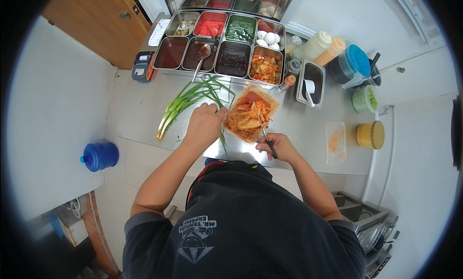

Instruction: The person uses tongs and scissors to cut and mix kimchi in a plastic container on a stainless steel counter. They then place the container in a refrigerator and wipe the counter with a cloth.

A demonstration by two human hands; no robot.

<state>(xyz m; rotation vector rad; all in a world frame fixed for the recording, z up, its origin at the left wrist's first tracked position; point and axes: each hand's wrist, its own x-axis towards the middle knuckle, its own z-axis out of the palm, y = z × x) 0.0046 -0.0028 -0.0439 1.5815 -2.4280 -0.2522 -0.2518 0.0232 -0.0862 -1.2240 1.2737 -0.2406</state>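
Note:
A clear plastic tub of kimchi (249, 123) sits on the steel counter in front of me. My right hand (284, 147) grips black-handled scissors (269, 145), whose blades reach into the kimchi. At the tub's left side, my left hand (205, 121) is closed around what looks like a thin utensil (231, 114) that extends over the cabbage; its exact kind is unclear. A bunch of green onions (177, 109) lies to the left, its leaves passing behind and beneath this hand.
Steel pans (170, 52) of sauces and toppings line the back, with a ladle (199, 67) jutting forward. Squeeze bottles (318, 43), a small sauce pan (311, 85) and a blue-lidded jug (352, 63) stand right. A stained plastic lid (335, 143) lies near a yellow-lidded jar (370, 135).

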